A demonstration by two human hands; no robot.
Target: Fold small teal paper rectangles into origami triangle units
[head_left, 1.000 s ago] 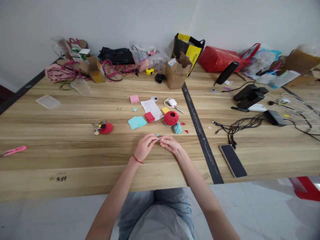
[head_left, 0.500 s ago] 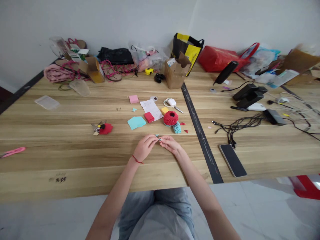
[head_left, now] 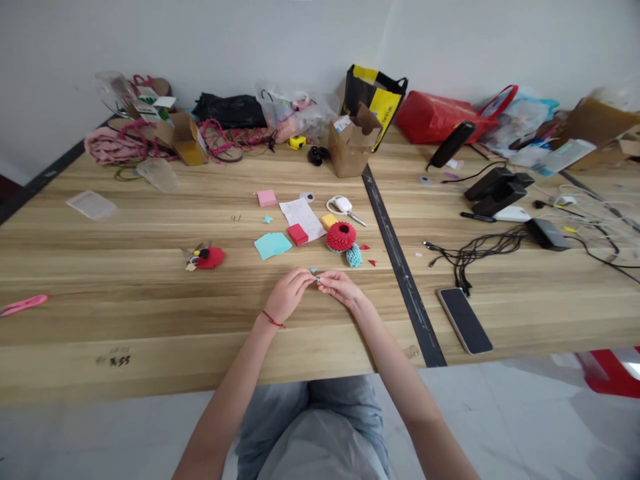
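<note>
Fingertips meet over the table, where my left hand [head_left: 289, 292] and my right hand [head_left: 339, 288] pinch a small blue piece of paper [head_left: 319, 279] between them. Its exact shape is mostly hidden by the fingers. Just beyond the hands lies a tiny teal folded piece [head_left: 313, 271]. To the upper right sit a red pleated paper form [head_left: 341, 237] with a dark centre and a light-blue folded paper piece [head_left: 354, 255]. Small red paper triangles [head_left: 365, 247] lie beside them. Light-blue sheets [head_left: 273, 245] and a red paper stack [head_left: 298, 234] are further back.
A written sheet [head_left: 295, 212], pink paper stack [head_left: 267, 198], yellow stack [head_left: 329, 221] and scissors [head_left: 357, 218] lie behind. At left are a red item with small scissors [head_left: 210, 257] and a pink cutter [head_left: 24, 305]. A phone [head_left: 465, 320] and black cables [head_left: 480, 252] lie right.
Hardly anything differs. Both hands keep the same pinch on the small blue paper, and the whole view has shifted very slightly.
</note>
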